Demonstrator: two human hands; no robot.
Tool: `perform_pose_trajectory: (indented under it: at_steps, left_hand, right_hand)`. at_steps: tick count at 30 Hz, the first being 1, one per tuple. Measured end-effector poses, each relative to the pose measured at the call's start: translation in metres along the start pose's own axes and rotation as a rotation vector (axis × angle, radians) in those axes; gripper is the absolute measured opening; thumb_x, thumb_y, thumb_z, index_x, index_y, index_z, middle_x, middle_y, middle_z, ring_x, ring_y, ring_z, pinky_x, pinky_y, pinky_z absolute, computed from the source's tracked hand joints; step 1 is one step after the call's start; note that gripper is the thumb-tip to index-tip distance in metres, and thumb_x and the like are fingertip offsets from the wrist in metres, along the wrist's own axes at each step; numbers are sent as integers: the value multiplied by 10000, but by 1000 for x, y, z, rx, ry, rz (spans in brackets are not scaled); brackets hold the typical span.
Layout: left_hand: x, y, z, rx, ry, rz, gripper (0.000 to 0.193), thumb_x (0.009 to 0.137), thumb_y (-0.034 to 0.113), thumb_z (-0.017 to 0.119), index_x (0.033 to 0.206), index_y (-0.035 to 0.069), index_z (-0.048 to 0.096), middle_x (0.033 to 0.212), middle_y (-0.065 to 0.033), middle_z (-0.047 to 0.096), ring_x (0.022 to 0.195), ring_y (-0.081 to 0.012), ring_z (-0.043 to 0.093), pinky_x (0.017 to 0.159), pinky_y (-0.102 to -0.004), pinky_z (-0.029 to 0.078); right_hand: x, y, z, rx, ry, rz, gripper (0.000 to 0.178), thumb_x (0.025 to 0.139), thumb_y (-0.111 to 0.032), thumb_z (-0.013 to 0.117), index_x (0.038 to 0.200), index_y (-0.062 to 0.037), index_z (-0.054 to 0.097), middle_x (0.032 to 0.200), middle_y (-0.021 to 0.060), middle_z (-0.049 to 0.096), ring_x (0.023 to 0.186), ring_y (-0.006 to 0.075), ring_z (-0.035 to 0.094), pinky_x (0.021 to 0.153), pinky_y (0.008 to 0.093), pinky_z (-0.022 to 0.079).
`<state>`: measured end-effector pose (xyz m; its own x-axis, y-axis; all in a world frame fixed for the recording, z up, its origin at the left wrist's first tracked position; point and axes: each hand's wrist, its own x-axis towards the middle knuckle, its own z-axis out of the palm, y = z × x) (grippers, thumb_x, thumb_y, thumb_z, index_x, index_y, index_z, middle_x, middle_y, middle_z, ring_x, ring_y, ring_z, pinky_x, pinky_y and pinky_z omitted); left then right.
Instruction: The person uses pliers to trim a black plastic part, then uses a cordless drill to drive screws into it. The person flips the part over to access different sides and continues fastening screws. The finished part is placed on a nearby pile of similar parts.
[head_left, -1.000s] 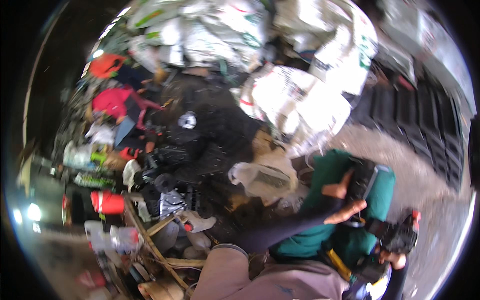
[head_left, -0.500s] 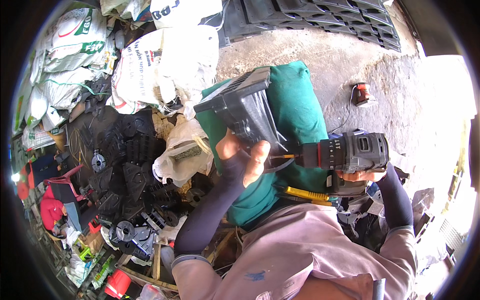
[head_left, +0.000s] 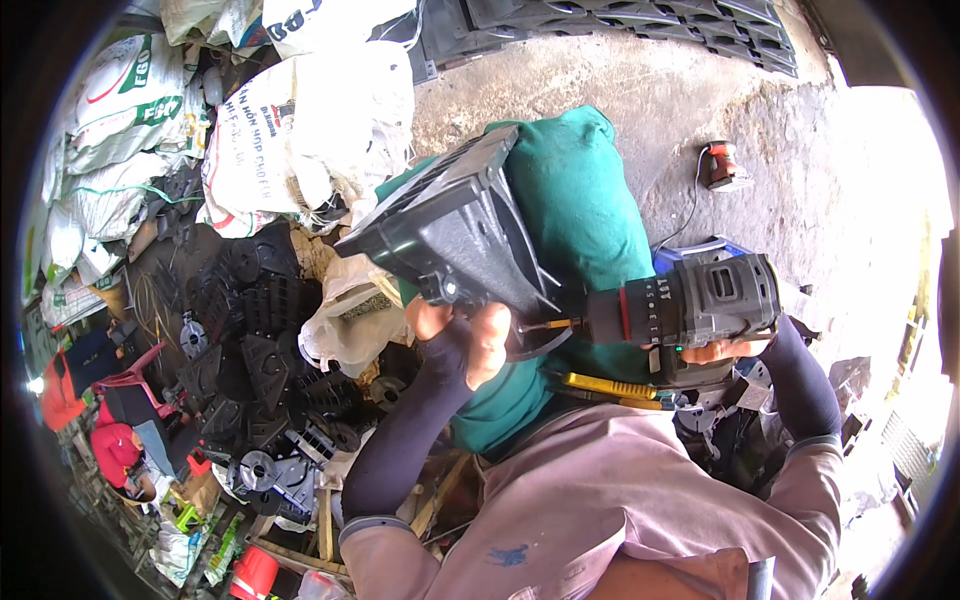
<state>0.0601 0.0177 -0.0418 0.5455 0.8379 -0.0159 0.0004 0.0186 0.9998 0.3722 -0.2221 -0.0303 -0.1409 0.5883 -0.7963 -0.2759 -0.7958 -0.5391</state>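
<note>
A black moulded plastic piece (head_left: 440, 240) with a slatted face rests over my green-clad thighs. My left hand (head_left: 462, 338) grips its near end, thumb and fingers wrapped round the edge. My right hand (head_left: 722, 350) is closed round the handle of a black cordless drill (head_left: 690, 300), which points left. The drill's thin bit (head_left: 548, 325) meets the near end of the plastic piece beside my left thumb; whether its tip is inside the plastic is hidden. A yellow-handled tool (head_left: 612, 387) lies across my lap below the drill.
White printed sacks (head_left: 270, 140) pile up at the far left, near an open sack (head_left: 345, 315). Dark plastic parts (head_left: 250, 360) heap on the left floor. An orange corded tool (head_left: 722, 165) stands to the right. Black panels (head_left: 620, 25) lie far back. A person in red (head_left: 115, 445) sits far left.
The plastic piece and my left hand have shifted left and tilted slightly. The drill has moved a little left too, its bit still at the piece's near end. Both grips are unchanged.
</note>
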Motion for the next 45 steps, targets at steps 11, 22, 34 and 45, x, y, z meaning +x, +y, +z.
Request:
perform_pose_trajectory:
  at_steps: [11,22,34,45]
  left_hand:
    - [-33,-24,-22,-1078,-117,-540,457,877,411,472,1189,82,529,860,-67,415,689,-188,400,621,-324,329]
    - [-5,-18,-28,-859,-203,-824,500,822,396,619,1166,35,579,700,43,521,599,-92,473,546,-215,388]
    - [-82,-104,-111,-670,485,-923,357,925,112,426,1219,-69,513,943,-95,611,767,-193,575,710,-259,475]
    - [-72,-72,-103,-828,649,-554,257,975,101,480,1182,-37,542,1062,-204,635,954,-261,640,856,-320,514]
  right_hand:
    - [98,-39,108,-324,245,151,354,836,-311,610,1099,-75,628,1047,119,640,939,254,634,802,443,520]
    - [42,-103,87,-611,939,300,246,780,-133,639,1004,-31,650,957,104,661,823,209,638,701,337,518]
    - [-35,4,7,13,215,-257,260,753,-110,659,979,-1,592,719,42,563,558,143,536,544,286,466]
    - [-70,-26,27,-162,578,-163,315,805,-110,642,1101,-8,614,883,84,647,631,129,576,582,275,482]
